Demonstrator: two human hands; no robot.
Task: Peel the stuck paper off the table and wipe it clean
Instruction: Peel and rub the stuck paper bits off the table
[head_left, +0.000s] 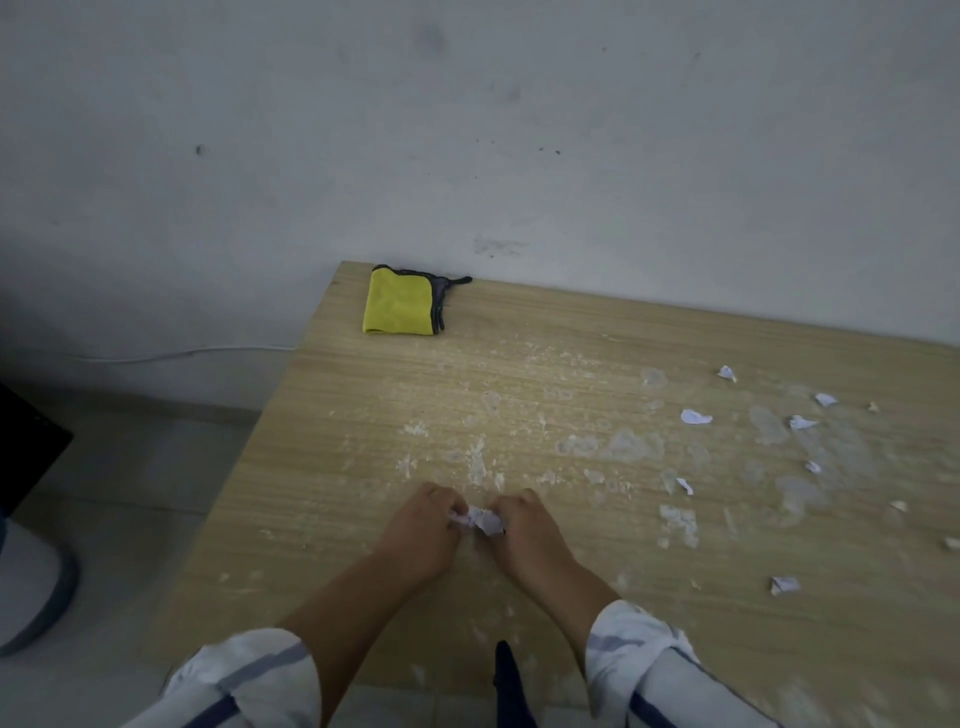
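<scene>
A light wooden table (363, 415) carries whitish glue residue (628, 447) and torn white paper scraps (695, 417) across its middle and right. Near the front edge my left hand (421, 530) and my right hand (524, 535) meet, both pinching one crumpled white piece of paper (480, 518) between their fingertips. Whether the paper still sticks to the wood is hidden by my fingers. A folded yellow cloth (400, 302) with a dark edge lies at the table's far left corner, well away from both hands.
A grey scuffed wall (467, 130) runs along the table's far edge. Left of the table are a tiled floor (130, 467), a white cable (182, 355) and a dark object (26, 447). More scraps (783, 584) lie at the right.
</scene>
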